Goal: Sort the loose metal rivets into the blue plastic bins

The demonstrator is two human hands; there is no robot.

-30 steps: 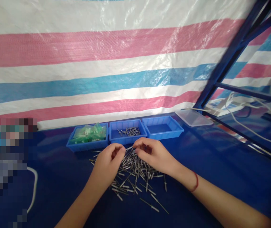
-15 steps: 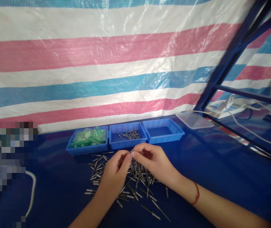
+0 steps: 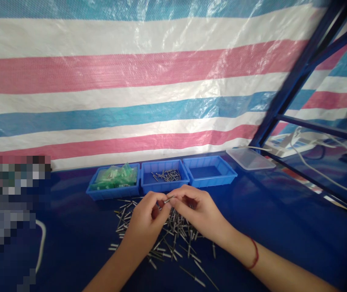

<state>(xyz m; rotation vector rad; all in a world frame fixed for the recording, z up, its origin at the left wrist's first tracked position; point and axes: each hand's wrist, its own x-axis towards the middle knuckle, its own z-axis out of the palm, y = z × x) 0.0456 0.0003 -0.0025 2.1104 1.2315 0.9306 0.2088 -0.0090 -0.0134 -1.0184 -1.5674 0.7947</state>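
One rivet [image 3: 169, 199] held, fingertips of left hand [image 3: 148, 217] and right hand [image 3: 203, 209] pinched closed on it; loose rivets [image 3: 177, 224] below, three blue trays [image 3: 155, 188] on far side.

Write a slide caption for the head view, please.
Left hand and right hand hold a metal piece over scattered rivets near blue bins.

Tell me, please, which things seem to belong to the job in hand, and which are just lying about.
Likely in the job: pinched metal pin, loose pile of pins, middle blue tray.

Probably just lying about: translucent lid, white cord at left.
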